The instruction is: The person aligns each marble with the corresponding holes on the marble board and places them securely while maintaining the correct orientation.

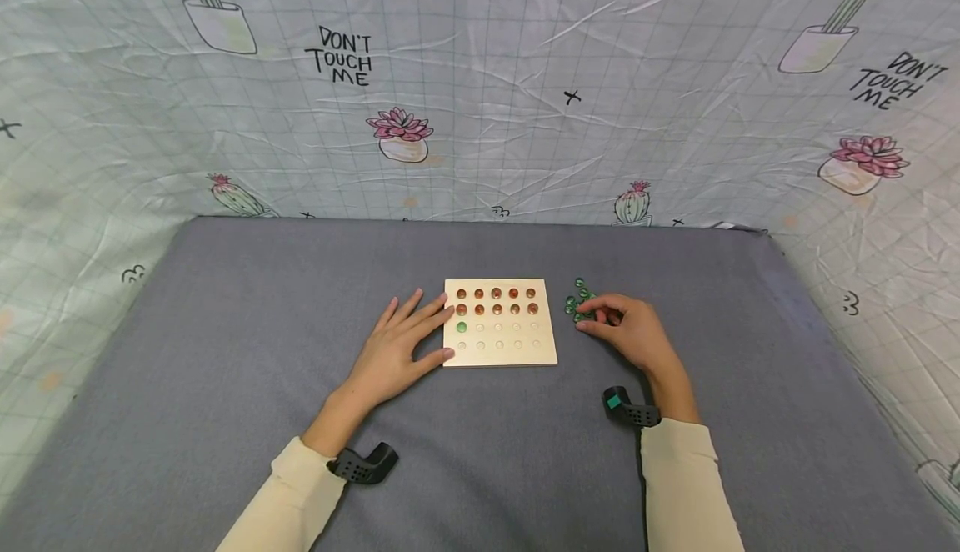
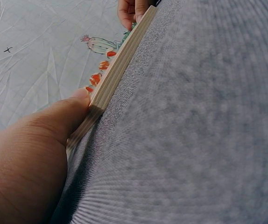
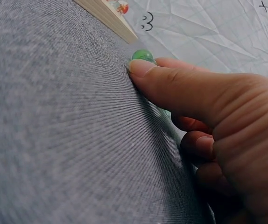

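Note:
A pale wooden board [image 1: 499,354] with rows of round hollows lies flat on the table. Orange-brown marbles [image 1: 497,293] fill its two far rows, and one green marble [image 1: 461,328] sits at the left end of the third row. Spread, fairly straight fingers of my left hand [image 1: 393,356] rest on the board's left edge, thumb at the near corner. To the right of the board, my right hand [image 1: 633,331] pinches a green marble [image 3: 143,55] between thumb and forefinger, low over the cloth. Several loose green marbles [image 1: 580,283] lie around those fingertips, partly hidden by the hand.
Grey cloth [image 1: 225,327] covers the table. A patterned white curtain [image 1: 480,135] hangs along the back and both sides. Black wrist cameras [image 1: 367,464] are strapped on both arms, with a dark cable [image 1: 641,485] running along the right forearm.

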`<state>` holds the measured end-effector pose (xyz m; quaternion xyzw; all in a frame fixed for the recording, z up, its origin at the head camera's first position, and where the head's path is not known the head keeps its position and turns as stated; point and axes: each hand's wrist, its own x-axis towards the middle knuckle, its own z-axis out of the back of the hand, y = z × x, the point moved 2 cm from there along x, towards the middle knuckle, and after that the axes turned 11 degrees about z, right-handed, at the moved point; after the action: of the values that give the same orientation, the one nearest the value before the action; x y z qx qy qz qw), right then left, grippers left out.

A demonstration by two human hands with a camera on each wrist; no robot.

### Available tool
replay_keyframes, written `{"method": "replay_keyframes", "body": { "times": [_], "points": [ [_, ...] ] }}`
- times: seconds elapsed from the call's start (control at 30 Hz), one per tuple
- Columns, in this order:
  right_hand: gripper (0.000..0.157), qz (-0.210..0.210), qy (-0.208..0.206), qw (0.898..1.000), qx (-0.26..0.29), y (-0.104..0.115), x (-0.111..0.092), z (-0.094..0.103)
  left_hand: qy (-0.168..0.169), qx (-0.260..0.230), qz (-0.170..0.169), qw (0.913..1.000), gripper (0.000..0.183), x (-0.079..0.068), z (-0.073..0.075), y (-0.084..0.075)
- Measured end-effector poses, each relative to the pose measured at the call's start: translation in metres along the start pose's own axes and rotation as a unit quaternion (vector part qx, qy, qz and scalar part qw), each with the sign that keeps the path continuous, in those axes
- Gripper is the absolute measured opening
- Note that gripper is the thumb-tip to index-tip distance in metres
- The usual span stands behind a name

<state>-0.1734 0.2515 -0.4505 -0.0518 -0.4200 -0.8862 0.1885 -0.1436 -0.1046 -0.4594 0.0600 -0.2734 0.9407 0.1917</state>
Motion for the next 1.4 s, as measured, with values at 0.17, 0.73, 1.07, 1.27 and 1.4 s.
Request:
{"method": "replay_keyframes", "body": {
  "times": [0.17, 0.73, 1.07, 1.27, 1.4],
  "points": [
    [0.019, -0.004, 0.008, 1.0, 0.0, 0.002, 0.0, 0.0, 0.0, 0.001, 0.0, 1.0, 0.06, 0.0, 0.0, 0.0],
    [0.017, -0.003, 0.014, 1.0, -0.015, 0.005, 0.0, 0.001, 0.004, 0.005, 0.004, 1.0, 0.06, -0.001, 0.001, 0.001],
    [0.023, -0.005, 0.012, 1.0, 0.029, 0.015, 0.001, 0.004, 0.008, 0.004, 0.003, 1.0, 0.06, 0.0, 0.0, 0.001],
    [0.022, 0.011, 0.005, 1.0, 0.01, 0.024, 0.006, 0.001, 0.008, 0.0, 0.002, 1.0, 0.06, 0.0, 0.0, 0.002],
    [0.019, 0.024, -0.004, 1.0, 0.004, 0.033, 0.01, -0.003, 0.01, 0.002, 0.005, 0.9999, 0.061, 0.0, 0.0, 0.002]
  ]
}}
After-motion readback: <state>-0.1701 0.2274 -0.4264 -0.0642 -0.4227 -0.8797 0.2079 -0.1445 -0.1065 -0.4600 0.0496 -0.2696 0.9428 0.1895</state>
